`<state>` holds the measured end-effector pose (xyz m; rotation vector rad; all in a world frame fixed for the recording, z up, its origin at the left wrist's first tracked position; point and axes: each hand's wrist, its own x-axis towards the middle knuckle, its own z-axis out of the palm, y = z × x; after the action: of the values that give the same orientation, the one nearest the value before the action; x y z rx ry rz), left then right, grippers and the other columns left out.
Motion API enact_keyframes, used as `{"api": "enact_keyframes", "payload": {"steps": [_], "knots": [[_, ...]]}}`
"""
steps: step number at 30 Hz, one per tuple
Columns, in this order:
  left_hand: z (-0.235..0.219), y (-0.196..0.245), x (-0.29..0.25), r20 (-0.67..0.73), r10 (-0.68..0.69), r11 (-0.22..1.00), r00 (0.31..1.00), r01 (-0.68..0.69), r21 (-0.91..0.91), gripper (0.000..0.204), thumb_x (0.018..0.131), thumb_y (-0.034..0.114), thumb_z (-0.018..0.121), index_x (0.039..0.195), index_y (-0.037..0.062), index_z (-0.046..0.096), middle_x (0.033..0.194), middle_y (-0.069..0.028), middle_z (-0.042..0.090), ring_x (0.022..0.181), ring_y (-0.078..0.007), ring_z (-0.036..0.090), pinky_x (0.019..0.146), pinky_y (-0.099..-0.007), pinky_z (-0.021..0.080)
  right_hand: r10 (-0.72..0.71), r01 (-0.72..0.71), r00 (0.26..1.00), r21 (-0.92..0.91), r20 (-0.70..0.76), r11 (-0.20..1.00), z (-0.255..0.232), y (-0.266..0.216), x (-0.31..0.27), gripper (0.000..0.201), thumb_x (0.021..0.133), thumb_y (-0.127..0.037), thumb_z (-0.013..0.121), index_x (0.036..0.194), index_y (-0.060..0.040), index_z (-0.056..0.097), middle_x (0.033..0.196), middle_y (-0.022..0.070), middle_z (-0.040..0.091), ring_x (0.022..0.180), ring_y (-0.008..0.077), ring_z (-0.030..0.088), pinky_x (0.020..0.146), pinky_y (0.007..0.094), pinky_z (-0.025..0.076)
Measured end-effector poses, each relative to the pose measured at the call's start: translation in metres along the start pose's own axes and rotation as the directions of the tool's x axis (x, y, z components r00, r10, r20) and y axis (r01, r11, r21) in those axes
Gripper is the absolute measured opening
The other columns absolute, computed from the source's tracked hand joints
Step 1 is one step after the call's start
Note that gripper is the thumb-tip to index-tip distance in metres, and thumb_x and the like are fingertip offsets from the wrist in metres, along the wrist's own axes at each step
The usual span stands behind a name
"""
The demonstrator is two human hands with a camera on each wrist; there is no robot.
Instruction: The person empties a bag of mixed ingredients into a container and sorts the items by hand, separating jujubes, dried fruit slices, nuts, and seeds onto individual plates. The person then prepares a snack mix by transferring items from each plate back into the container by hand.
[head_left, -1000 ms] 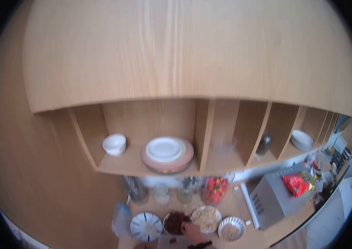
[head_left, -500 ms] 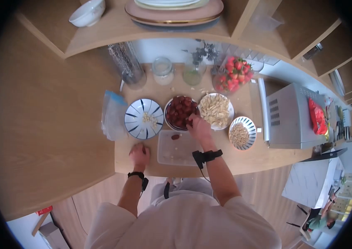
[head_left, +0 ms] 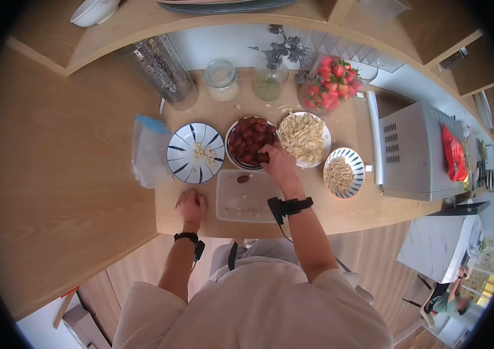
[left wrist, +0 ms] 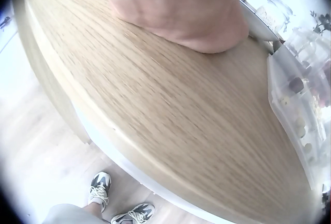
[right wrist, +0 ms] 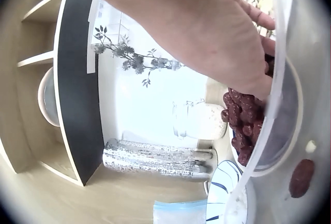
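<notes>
In the head view, my right hand (head_left: 282,168) reaches its curled fingers into the near right side of a bowl of red dates (head_left: 250,137), pinching at a date; the right wrist view hides the fingertips behind the hand. My left hand (head_left: 191,208) rests on the table below the blue-striped plate (head_left: 178,152), its fingers curled round a small dark red piece that looks like a date. Between the hands lies a clear plastic tray (head_left: 229,200) with one red date (head_left: 243,179) and a few pale bits.
Right of the dates stand a plate of pale pieces (head_left: 303,138) and a striped bowl of small pale sticks (head_left: 340,174). Behind are a glass jar (head_left: 222,81), a vase (head_left: 269,84) and strawberries (head_left: 332,84). Plastic bags (head_left: 149,152) lie left, a grey appliance (head_left: 413,154) right.
The head view has swung down from the shelves to the table and both arms. My right hand stays at the date bowl; the left hand has come into view resting on the table.
</notes>
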<state>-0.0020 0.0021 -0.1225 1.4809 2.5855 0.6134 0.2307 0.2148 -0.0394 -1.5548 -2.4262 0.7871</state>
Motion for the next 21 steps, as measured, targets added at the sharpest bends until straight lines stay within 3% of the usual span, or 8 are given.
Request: {"api": "enact_keyframes", "payload": {"steps": [6,9,11,15,17,18,20,21], "knots": [[-0.002,0.005,0.003,-0.037,0.007,0.999,0.999,-0.008,-0.041,0.017,0.077,0.021,0.06,0.068,0.0103,0.051,0.07,-0.0104,0.055,0.069,-0.0341,0.057,0.06,-0.0479,0.046,0.043,-0.043,0.999,-0.018,-0.006,0.999,0.006,-0.004,0.003,0.033,0.075,-0.017,0.076,0.105,-0.0174,0.061,0.105,0.0081,0.059,0.096,0.032,0.066,0.077,0.0449,0.055],[0.001,0.0,0.0,0.022,-0.017,1.0,1.0,0.017,-0.012,0.016,0.077,0.021,0.06,0.068,0.0106,0.051,0.069,-0.0098,0.055,0.07,-0.0334,0.058,0.06,-0.0474,0.047,0.025,-0.025,0.999,0.02,-0.034,1.0,-0.001,-0.009,-0.004,0.033,0.076,-0.017,0.076,0.105,-0.0146,0.061,0.107,0.0085,0.059,0.096,0.0322,0.065,0.077,0.0449,0.055],[0.003,-0.002,0.001,0.0,-0.02,1.0,1.0,0.02,-0.017,0.017,0.076,0.02,0.061,0.069,0.01,0.05,0.067,-0.0102,0.054,0.068,-0.0346,0.057,0.059,-0.0489,0.045,-0.069,0.092,0.985,0.145,-0.159,0.985,-0.004,-0.015,-0.007,0.032,0.077,-0.017,0.075,0.105,-0.0109,0.061,0.108,0.0093,0.059,0.092,0.0336,0.065,0.075,0.0453,0.055],[0.0,-0.001,0.001,-0.041,-0.007,1.0,0.999,0.006,-0.024,0.016,0.076,0.02,0.061,0.069,0.0104,0.05,0.067,-0.0102,0.054,0.067,-0.0343,0.057,0.059,-0.0486,0.045,-0.092,0.146,0.978,0.3,-0.187,0.943,-0.019,-0.033,-0.015,0.029,0.08,-0.011,0.072,0.106,-0.0075,0.06,0.104,0.0098,0.061,0.085,0.0286,0.065,0.07,0.0404,0.054],[-0.001,0.0,0.001,-0.007,-0.016,1.0,1.0,0.016,-0.01,0.015,0.077,0.02,0.059,0.069,0.0112,0.051,0.069,-0.009,0.055,0.071,-0.0323,0.058,0.061,-0.0472,0.048,-0.106,0.185,0.98,0.583,-0.167,0.791,-0.024,-0.037,-0.019,0.026,0.083,-0.004,0.068,0.108,-0.0066,0.059,0.097,0.0074,0.061,0.076,0.0165,0.061,0.064,0.0314,0.05],[-0.001,0.001,0.002,-0.007,-0.017,1.0,1.0,0.017,-0.011,0.015,0.077,0.02,0.059,0.069,0.0112,0.051,0.069,-0.009,0.055,0.071,-0.0323,0.058,0.061,-0.0472,0.048,-0.106,0.184,0.98,0.583,-0.166,0.792,-0.022,-0.036,-0.021,0.026,0.083,-0.004,0.068,0.108,-0.0066,0.059,0.097,0.0074,0.061,0.076,0.0165,0.061,0.064,0.0314,0.05],[0.0,0.001,0.002,-0.028,-0.001,1.0,1.0,0.001,-0.004,0.015,0.078,0.021,0.06,0.069,0.0112,0.051,0.07,-0.0091,0.056,0.07,-0.0323,0.058,0.061,-0.0471,0.048,-0.006,0.079,0.996,0.804,-0.093,0.589,-0.011,-0.03,-0.024,0.026,0.085,0.003,0.062,0.109,-0.0054,0.058,0.09,0.0041,0.058,0.07,0.0075,0.052,0.061,0.0242,0.044],[0.001,0.001,0.002,-0.027,-0.001,1.0,1.0,0.001,-0.005,0.015,0.078,0.021,0.06,0.069,0.0112,0.051,0.07,-0.0091,0.056,0.07,-0.0323,0.058,0.061,-0.0471,0.048,-0.006,0.078,0.996,0.804,-0.092,0.59,-0.005,-0.029,-0.024,0.026,0.085,0.003,0.062,0.109,-0.0054,0.058,0.09,0.0041,0.058,0.07,0.0075,0.052,0.061,0.0242,0.044]]}}
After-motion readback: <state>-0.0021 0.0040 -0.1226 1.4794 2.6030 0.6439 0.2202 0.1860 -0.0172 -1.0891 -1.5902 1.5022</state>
